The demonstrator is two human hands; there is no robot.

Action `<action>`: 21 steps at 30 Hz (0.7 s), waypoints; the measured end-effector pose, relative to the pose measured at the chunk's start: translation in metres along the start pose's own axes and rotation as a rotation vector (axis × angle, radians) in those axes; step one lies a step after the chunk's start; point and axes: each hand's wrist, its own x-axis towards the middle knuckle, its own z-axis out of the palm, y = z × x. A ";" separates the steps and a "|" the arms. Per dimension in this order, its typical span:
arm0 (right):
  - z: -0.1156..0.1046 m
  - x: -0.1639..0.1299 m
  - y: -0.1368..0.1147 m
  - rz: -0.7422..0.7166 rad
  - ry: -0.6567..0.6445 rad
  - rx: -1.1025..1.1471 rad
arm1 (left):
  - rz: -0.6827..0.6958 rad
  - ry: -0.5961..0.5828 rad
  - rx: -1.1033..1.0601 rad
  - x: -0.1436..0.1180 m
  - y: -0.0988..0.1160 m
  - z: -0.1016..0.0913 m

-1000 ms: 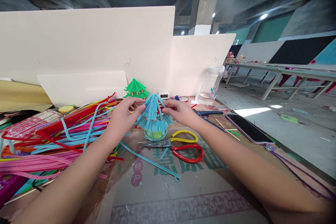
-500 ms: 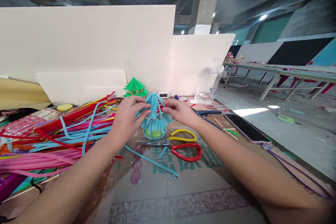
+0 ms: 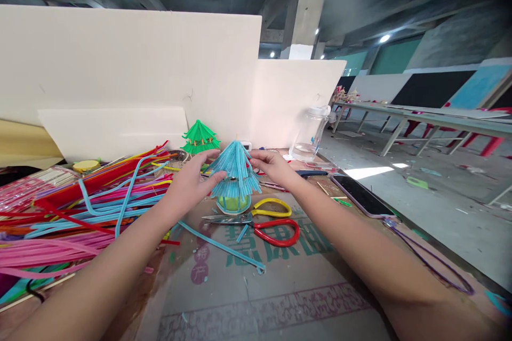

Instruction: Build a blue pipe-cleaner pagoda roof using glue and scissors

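A small two-tiered pagoda (image 3: 236, 170) of light blue pipe cleaners stands upright on the board in front of me, with a yellow-green round part at its base. My left hand (image 3: 196, 178) is round its left side, thumb at the front and fingers partly hidden behind the upper roof. At the right edge of that roof, my right hand (image 3: 274, 165) holds on with thumb and fingertips pinched. Just in front of the base lie scissors (image 3: 250, 218) with one yellow and one red handle. A loose blue pipe cleaner (image 3: 222, 245) lies nearer me, beside a short cut piece.
Many coloured pipe cleaners (image 3: 100, 208) are heaped at the left. Behind stand a green pagoda (image 3: 200, 137) and white boards (image 3: 128, 64). A clear plastic jug (image 3: 310, 136) is at the back right, a phone (image 3: 360, 195) near the right table edge.
The blue pagoda has turned, and the gap in its upper roof no longer faces me. My left thumb and fingers are spread wider round it. The view has swung slightly right.
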 end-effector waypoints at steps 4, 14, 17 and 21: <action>0.002 -0.002 -0.017 0.031 0.186 -0.044 | -0.001 -0.038 -0.016 0.000 0.002 0.001; 0.015 -0.013 -0.061 0.005 0.163 -0.312 | 0.107 0.022 0.057 -0.005 0.017 0.006; 0.015 -0.011 -0.054 -0.003 0.149 -0.314 | 0.121 0.026 0.081 -0.007 0.020 0.007; 0.016 -0.010 -0.049 -0.017 0.140 -0.239 | 0.125 0.026 0.091 -0.008 0.021 0.009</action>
